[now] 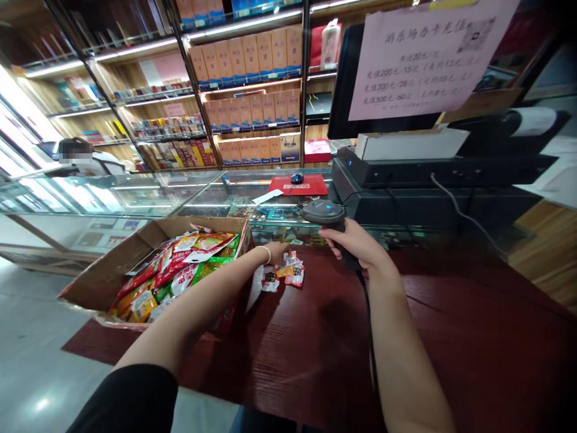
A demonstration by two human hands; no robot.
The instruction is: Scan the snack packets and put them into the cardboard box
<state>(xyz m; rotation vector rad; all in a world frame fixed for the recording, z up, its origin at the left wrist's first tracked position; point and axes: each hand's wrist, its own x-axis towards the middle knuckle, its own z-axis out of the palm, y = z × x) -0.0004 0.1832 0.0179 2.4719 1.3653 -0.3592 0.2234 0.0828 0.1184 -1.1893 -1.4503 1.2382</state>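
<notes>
My right hand (351,242) is wrapped round the handle of a black barcode scanner (323,210), its head raised above the counter and pointing left. A black cable hangs from the handle's lower end. My left hand (280,252), with a pale band at the wrist, reaches down to several small snack packets on the dark red counter. Its fingers are bent and closed at the edge of a small clear-and-orange packet (291,262). Beside that lies a white packet with a dark print (270,279). The left fingertips are partly hidden.
An open cardboard box (90,288) of colourful snack bags stands left, under my left forearm. A glass display case (207,186) runs behind. A mouse (296,178) sits on a red mat. At right stand a monitor with a pink notice (419,60) and a black cash drawer (433,201).
</notes>
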